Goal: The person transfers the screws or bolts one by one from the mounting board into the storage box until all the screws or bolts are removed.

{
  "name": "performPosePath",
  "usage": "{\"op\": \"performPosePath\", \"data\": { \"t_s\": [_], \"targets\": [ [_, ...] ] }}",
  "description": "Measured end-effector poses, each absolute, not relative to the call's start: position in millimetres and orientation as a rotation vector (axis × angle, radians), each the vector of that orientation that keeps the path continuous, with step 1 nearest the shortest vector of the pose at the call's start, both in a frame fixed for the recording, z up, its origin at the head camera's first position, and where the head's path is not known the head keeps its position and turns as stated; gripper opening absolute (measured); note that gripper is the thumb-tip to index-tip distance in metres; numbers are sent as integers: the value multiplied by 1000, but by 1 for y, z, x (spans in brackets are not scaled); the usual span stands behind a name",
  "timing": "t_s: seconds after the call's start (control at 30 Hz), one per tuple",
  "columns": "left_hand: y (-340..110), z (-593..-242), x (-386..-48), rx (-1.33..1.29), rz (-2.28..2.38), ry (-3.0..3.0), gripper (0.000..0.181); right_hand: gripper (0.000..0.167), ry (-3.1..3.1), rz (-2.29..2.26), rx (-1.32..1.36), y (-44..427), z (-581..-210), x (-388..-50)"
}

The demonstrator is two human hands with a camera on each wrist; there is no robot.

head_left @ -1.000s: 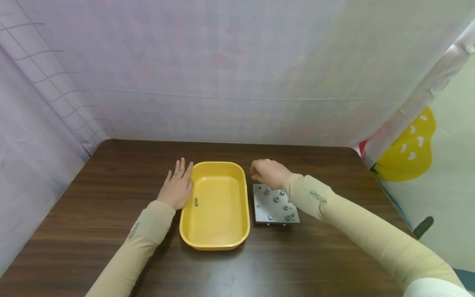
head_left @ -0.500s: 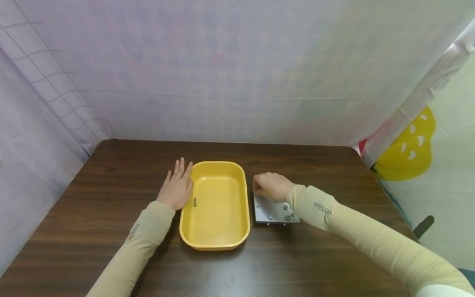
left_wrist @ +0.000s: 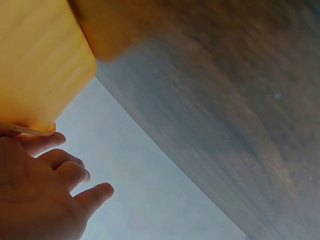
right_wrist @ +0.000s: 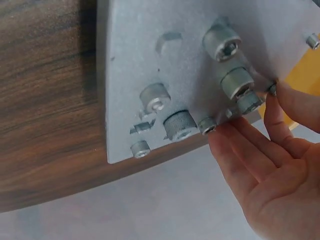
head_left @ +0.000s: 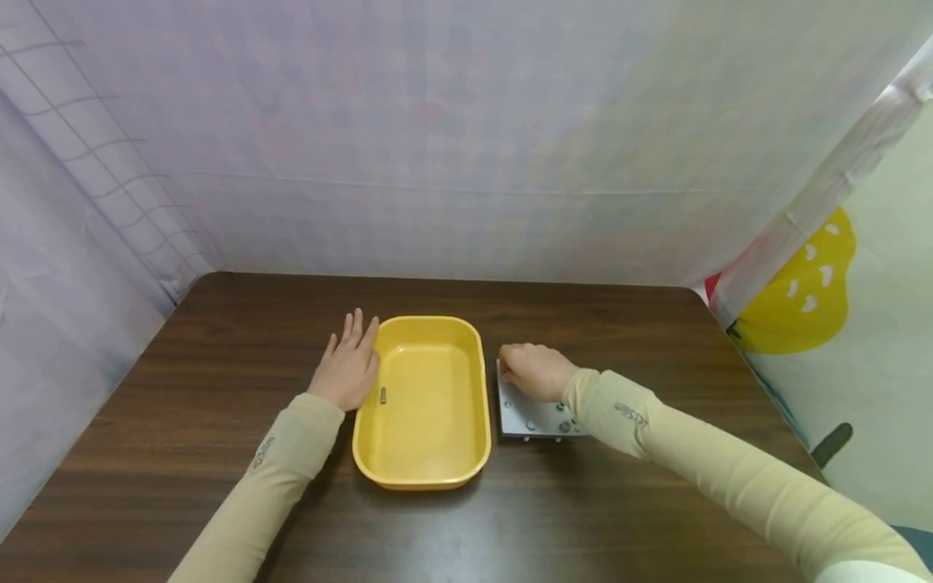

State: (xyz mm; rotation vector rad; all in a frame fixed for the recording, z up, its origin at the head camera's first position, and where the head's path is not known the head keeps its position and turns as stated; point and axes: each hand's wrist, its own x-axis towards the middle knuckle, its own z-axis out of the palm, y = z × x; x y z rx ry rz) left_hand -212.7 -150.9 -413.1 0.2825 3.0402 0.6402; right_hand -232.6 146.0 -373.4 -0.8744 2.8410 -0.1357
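My left hand (head_left: 345,375) rests with spread fingers against the left rim of a yellow tray (head_left: 428,482). In the left wrist view, a finger touches the rim from beneath. A small metal screw (head_left: 383,396) lies inside the tray near its left wall. To the right of the tray, my right hand (head_left: 538,372) is over a grey metal plate (head_left: 513,417) bearing several socket-head screws. Seen from the right wrist, thumb and index finger pinch a small socket-head screw (right_wrist: 272,90) at the plate. The other fingers (right_wrist: 240,160) are close to the plate's edge.
A dark wood-grain table (head_left: 219,389) carries everything. Behind it hangs a pale curtain (head_left: 437,162), with a yellow printed shape (head_left: 809,283) at the right. The tray and the plate stand close together with a narrow gap.
My right hand has come down and toward me from beyond the plate's far edge onto the plate. The loose screw in the tray has shifted slightly left. My left hand stays put.
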Motion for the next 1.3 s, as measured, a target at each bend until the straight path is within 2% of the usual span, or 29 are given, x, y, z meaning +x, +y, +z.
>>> {"op": "performPosePath", "data": {
  "t_s": [0.4,0.93,1.3],
  "targets": [
    [-150,-412,-214,284,633,3042,57,6,2891,-143,-923,149,-377,-232],
    [-150,-413,-213,299,641,3058,56,8,2898,-196,-823,149,-357,-233],
    [-150,-413,-212,297,651,3053,56,13,2884,-259,-844,120,-331,-239]
  ]
}}
